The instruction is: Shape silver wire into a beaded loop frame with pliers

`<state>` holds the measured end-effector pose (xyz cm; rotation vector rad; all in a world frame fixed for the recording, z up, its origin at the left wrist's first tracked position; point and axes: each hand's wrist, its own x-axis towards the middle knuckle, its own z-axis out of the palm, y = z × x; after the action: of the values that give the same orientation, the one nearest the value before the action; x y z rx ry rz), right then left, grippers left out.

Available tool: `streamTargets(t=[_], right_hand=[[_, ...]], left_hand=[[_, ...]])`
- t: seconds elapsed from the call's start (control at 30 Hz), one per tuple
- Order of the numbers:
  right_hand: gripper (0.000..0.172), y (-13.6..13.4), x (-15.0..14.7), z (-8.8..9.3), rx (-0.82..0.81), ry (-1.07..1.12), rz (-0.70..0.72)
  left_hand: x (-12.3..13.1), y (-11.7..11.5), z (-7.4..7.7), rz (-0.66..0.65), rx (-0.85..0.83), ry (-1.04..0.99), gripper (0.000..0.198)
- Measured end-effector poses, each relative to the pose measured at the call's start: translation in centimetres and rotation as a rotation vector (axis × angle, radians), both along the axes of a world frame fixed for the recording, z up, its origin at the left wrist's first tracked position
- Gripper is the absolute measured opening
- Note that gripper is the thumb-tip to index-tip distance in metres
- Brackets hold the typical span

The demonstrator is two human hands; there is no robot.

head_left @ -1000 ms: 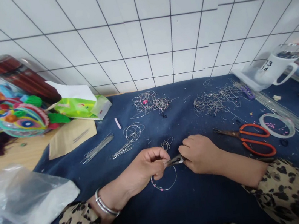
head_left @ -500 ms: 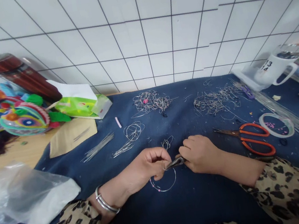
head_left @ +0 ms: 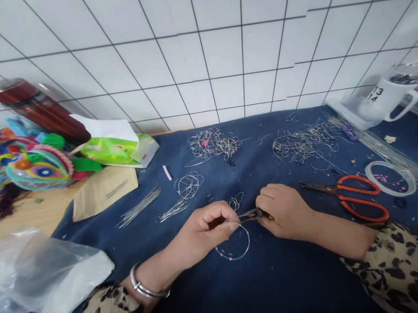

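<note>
Between its thumb and fingers my left hand (head_left: pixel 215 227) pinches a thin wire loop (head_left: pixel 249 244) strung with a few small pink beads. The loop hangs below the fingertips over the dark blue cloth. My right hand (head_left: pixel 284 210) is wrapped round a pair of pliers (head_left: pixel 253 215); most of the handles are hidden in the fist. Their jaws point left, slightly parted, and reach the wire at my left fingertips. Whether the jaws touch the wire I cannot tell. Just behind the pliers lies a small tangle of wire (head_left: pixel 236 201).
Orange-handled scissors (head_left: pixel 361 198) and a clear ring dish (head_left: pixel 368 175) with pink beads lie at right. Wire tangles (head_left: pixel 303 142) and straight wires (head_left: pixel 139 207) are spread behind. A plastic bag (head_left: pixel 44 275) is at left, a white mug (head_left: pixel 387 97) at back right.
The plier jaws have parted and drawn slightly back from my left fingertips. My right hand has shifted a little right and up; the beaded loop has swung slightly right.
</note>
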<state>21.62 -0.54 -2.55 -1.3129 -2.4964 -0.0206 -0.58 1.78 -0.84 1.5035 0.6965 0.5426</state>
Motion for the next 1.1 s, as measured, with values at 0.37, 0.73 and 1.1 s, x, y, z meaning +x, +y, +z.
streamTargets(t=[0.37,0.73,1.1], right_hand=[[0.015,-0.1,0.0,0.3,0.008,0.021,0.009],[0.015,-0.2,-0.1,0.4,0.028,0.015,0.019],[0.014,-0.2,0.0,0.5,0.025,0.017,0.015]], left_hand=[[0.1,0.9,-1.4,0.010,0.054,-0.234,0.006],[0.0,0.9,-1.5,-0.019,0.006,-0.252,0.009],[0.0,1.0,-1.4,-0.013,0.076,-0.182,0.006]])
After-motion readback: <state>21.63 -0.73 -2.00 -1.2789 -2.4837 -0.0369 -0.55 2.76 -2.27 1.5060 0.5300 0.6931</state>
